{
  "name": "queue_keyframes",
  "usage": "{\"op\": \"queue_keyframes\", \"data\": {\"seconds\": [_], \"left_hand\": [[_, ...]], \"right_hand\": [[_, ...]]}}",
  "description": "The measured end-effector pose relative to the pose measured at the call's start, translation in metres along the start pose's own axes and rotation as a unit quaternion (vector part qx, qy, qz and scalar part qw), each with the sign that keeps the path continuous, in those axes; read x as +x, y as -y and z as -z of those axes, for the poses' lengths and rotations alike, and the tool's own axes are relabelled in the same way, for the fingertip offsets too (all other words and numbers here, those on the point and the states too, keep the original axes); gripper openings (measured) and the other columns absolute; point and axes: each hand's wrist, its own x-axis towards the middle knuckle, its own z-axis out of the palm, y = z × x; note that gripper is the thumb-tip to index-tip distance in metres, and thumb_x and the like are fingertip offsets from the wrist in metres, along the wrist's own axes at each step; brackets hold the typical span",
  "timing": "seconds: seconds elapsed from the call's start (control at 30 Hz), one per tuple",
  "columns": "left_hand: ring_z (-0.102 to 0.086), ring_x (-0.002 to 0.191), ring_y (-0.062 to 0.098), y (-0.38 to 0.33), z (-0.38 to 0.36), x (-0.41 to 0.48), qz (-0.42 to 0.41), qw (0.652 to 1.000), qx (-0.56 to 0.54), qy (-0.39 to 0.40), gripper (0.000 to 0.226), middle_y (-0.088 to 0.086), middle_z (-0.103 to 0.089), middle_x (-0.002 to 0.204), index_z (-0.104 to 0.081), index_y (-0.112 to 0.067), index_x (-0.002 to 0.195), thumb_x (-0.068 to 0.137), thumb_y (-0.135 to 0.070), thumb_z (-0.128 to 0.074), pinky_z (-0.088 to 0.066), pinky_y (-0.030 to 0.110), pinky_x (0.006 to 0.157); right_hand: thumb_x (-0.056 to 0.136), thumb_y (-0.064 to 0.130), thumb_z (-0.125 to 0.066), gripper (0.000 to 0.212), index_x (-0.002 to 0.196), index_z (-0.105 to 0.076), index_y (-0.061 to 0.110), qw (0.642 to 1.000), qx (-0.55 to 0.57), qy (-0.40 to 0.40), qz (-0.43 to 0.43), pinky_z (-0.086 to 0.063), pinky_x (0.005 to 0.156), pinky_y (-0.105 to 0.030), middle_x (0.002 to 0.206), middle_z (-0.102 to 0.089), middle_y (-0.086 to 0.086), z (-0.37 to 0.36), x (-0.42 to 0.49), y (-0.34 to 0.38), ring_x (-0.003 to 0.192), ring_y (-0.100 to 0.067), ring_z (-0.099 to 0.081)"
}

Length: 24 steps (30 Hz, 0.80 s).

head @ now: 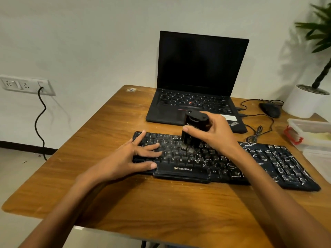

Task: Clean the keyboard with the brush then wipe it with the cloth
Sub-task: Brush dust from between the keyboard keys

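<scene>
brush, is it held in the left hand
No, the right hand grips the brush with its bristles down on the keyboard, while the left hand rests flat on the keyboard's left end.

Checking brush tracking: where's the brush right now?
Head view, centre: the right hand grips the brush, bristles down on the keyboard near its top middle rows, just in front of the laptop.

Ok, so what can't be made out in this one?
Head view only:
- Bristles of the brush: motion-blurred, so contact with the keyboard is unclear.
- Keys at the left end: hidden under the left hand.
- Cloth: not identifiable anywhere.
- Plastic box contents: cut off by the right edge.
</scene>
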Motion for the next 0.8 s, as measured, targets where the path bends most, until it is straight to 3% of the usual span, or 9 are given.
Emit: {"op": "queue_keyframes", "data": {"seconds": [0.07,0.17,0.2,0.33,0.47,0.67,0.8], "left_hand": [[0.015,0.130,-0.016,-0.006,0.002,0.003,0.004,1.000,0.021,-0.009,0.043,-0.036,-0.030,0.130,-0.047,-0.053,0.112,0.070,-0.058,-0.053,0.003,0.028,0.112],[0.014,0.134,-0.010,-0.011,0.004,0.010,0.010,0.999,0.036,-0.024,0.053,-0.031,-0.028,0.133,-0.040,-0.050,0.116,0.066,-0.062,-0.052,0.000,0.030,0.114],[0.013,0.134,-0.010,-0.009,0.003,0.011,0.012,0.999,0.034,-0.019,0.055,-0.032,-0.027,0.134,-0.039,-0.050,0.118,0.066,-0.064,-0.052,0.000,0.032,0.115],[0.012,0.131,-0.017,0.003,0.000,0.009,0.013,1.000,0.004,-0.011,0.057,-0.044,-0.026,0.127,-0.041,-0.053,0.120,0.066,-0.071,-0.050,0.003,0.032,0.113],[0.012,0.130,-0.017,0.003,-0.002,0.008,0.015,1.000,-0.009,-0.017,0.062,-0.048,-0.027,0.123,-0.043,-0.053,0.119,0.061,-0.075,-0.048,0.005,0.030,0.113],[0.014,0.127,-0.021,0.004,-0.001,0.008,0.015,1.000,-0.006,-0.014,0.056,-0.059,-0.023,0.113,-0.042,-0.059,0.113,0.060,-0.076,-0.048,0.003,0.030,0.113],[0.014,0.127,-0.021,0.004,-0.001,0.009,0.017,1.000,-0.006,-0.014,0.054,-0.051,-0.027,0.121,-0.042,-0.057,0.115,0.064,-0.072,-0.050,0.005,0.030,0.112]], "right_hand": [[0.068,0.038,-0.075,0.027,0.089,-0.063,0.025,0.999,0.022,0.028,0.008,-0.050,0.072,-0.016,0.084,-0.067,0.006,-0.001,-0.001,0.005,0.083,0.000,-0.062],[0.072,0.034,-0.071,0.036,0.098,-0.064,0.010,0.991,0.066,0.114,0.033,-0.053,0.082,-0.036,0.096,-0.068,-0.008,-0.020,-0.006,0.013,0.092,-0.018,-0.064],[0.073,0.032,-0.071,0.033,0.098,-0.064,0.011,0.989,0.066,0.124,0.035,-0.054,0.081,-0.036,0.096,-0.068,-0.007,-0.022,-0.008,0.014,0.092,-0.018,-0.065],[0.069,0.037,-0.074,0.025,0.087,-0.062,0.025,0.989,0.026,0.143,-0.010,-0.050,0.067,-0.015,0.082,-0.068,0.014,0.008,-0.010,0.007,0.078,-0.002,-0.064],[0.069,0.039,-0.071,0.029,0.088,-0.064,0.018,0.983,-0.066,0.171,-0.027,-0.053,0.072,-0.032,0.084,-0.068,0.001,0.034,-0.001,0.008,0.078,-0.008,-0.064],[0.077,0.022,-0.071,0.019,0.093,-0.062,0.027,0.981,0.013,0.191,0.035,-0.050,0.075,-0.018,0.087,-0.067,0.007,-0.017,0.007,0.027,0.083,-0.004,-0.063],[0.073,0.026,-0.072,0.022,0.092,-0.061,0.024,0.986,-0.010,0.163,-0.038,-0.051,0.077,-0.024,0.087,-0.066,0.004,0.018,-0.003,0.006,0.084,-0.009,-0.064]]}}
